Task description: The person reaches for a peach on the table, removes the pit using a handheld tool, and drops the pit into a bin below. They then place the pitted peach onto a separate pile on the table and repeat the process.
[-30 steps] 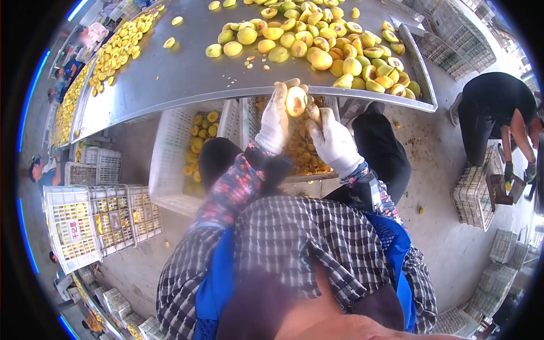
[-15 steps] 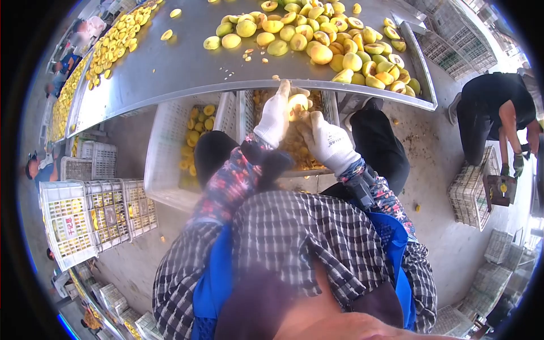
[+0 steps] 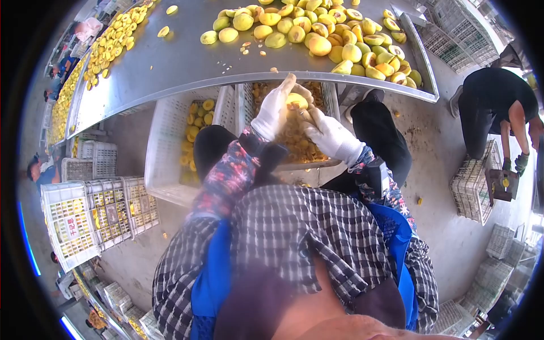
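Above the crates and just off the table's near edge, my left hand (image 3: 274, 113) in a white glove holds a yellow peach (image 3: 296, 102) between thumb and fingers. My right hand (image 3: 333, 137), gloved too, has its fingers pinched together against the lower right side of that peach. Whether a small tool sits in those fingers cannot be made out. Below both hands, a crate (image 3: 323, 156) contains brownish-orange scraps. Another white crate (image 3: 164, 141) to its left holds yellow peach pieces (image 3: 195, 122).
A metal table (image 3: 170, 62) carries a heap of yellow-green peaches (image 3: 351, 54), with cut halves (image 3: 113, 45) far left. Loose pits (image 3: 245, 50) lie near its front edge. Stacked crates (image 3: 68, 224) stand at left. At right, a person (image 3: 498, 107) bends over a crate (image 3: 473, 190).
The peach has turned in my left hand, so its cut face with the brown middle shows less. My right hand has shifted slightly down and right. The person at right has moved slightly.
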`<state>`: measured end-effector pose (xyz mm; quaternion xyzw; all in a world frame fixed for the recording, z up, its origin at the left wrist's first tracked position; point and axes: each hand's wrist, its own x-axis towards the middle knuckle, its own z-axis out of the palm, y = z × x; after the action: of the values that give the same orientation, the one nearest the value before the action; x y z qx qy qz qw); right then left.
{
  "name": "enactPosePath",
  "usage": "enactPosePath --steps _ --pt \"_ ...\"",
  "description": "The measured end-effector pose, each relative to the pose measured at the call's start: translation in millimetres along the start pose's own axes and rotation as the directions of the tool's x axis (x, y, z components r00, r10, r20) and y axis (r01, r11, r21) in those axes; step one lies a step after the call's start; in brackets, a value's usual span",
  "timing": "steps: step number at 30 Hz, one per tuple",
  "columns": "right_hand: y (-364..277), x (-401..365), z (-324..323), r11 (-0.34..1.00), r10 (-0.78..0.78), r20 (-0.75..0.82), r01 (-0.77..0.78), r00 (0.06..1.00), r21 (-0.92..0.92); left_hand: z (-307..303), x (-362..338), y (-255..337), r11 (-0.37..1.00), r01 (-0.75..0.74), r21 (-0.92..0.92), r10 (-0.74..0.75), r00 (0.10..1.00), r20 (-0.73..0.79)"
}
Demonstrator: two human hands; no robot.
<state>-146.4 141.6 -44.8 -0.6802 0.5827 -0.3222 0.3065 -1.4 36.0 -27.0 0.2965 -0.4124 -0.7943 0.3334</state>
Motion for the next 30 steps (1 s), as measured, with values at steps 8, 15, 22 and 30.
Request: enactPosePath --steps 8,15,22,30 --pt "-29 -3 -5 0.172 0.244 0.442 -0.487 0.863 0.856 16 0 11 0.958 0.135 -0.252 -0.152 0.987 -0.052" --pt "-13 -4 11 -0.256 0.079 0.52 -0.487 0.85 0.835 15 1 0 0.902 0.158 -0.402 -0.206 0.975 -0.079" --pt "-34 -8 23 0.098 0.225 0.359 -0.388 0.906 0.916 12 2 -6 0.987 -0.074 0.139 0.113 0.949 -0.294" --pt "33 -30 28 0.857 0.07 0.09 -0.106 0.994 0.505 -131 -17 81 0.526 0.091 0.846 0.533 0.739 -0.412"
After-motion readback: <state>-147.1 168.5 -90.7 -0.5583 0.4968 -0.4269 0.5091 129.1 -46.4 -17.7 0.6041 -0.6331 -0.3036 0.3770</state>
